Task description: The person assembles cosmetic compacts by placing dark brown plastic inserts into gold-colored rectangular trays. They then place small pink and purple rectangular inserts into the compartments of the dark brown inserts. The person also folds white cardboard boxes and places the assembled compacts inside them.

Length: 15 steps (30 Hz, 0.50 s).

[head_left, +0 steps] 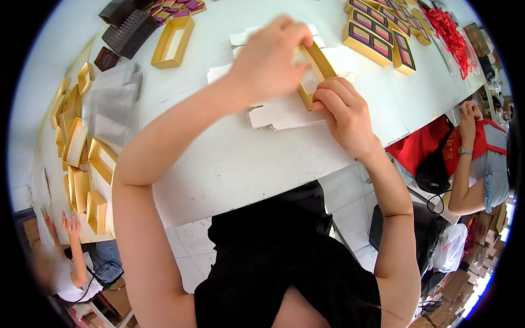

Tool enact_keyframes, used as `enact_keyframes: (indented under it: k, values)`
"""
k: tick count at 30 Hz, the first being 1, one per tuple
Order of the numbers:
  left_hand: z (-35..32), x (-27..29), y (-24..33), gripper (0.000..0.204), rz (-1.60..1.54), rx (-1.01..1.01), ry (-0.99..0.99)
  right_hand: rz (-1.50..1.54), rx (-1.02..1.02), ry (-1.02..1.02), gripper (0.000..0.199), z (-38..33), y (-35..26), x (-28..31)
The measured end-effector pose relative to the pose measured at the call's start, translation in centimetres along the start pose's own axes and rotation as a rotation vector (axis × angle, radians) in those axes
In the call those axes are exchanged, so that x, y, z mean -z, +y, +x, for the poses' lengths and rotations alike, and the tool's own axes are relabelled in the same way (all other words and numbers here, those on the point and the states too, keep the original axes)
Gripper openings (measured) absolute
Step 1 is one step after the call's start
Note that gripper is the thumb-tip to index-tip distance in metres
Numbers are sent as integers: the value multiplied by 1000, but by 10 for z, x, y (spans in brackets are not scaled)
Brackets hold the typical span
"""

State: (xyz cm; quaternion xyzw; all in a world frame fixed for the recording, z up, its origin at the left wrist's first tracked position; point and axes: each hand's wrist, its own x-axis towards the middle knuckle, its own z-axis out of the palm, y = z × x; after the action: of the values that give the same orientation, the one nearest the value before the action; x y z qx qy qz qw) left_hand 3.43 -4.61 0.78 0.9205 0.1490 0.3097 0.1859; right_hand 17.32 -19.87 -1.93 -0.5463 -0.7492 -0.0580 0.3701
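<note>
A shallow gold open box point(322, 61) is held tilted above the table, its white inside partly showing. My right hand point(345, 115) pinches the near end between thumb and bent fingers. At the far end, my left hand point(270, 63) is curled around the box's side, slightly blurred, with its thumb near the opening. The left hand covers part of the box. Beneath both hands lie flat white folded card pieces point(284, 116), partly hidden by my left hand and wrist.
Another gold open box point(173, 42) stands at the far left, near dark plastic trays point(131, 34). Several gold boxes point(76, 136) and clear plastic sleeves point(112, 104) lie left. Filled gold boxes point(369, 38) and red ribbon point(449, 33) sit far right. Other people sit at both sides.
</note>
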Motion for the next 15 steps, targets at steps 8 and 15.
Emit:
enact_keyframes:
  k: [8,15]
  values:
    - [34,31,-66,79,-426,90,-709,140,105,-258,18,18,19,24]
    - [29,32,-67,75,-378,56,-645,96,44,-406,21,17,17,24]
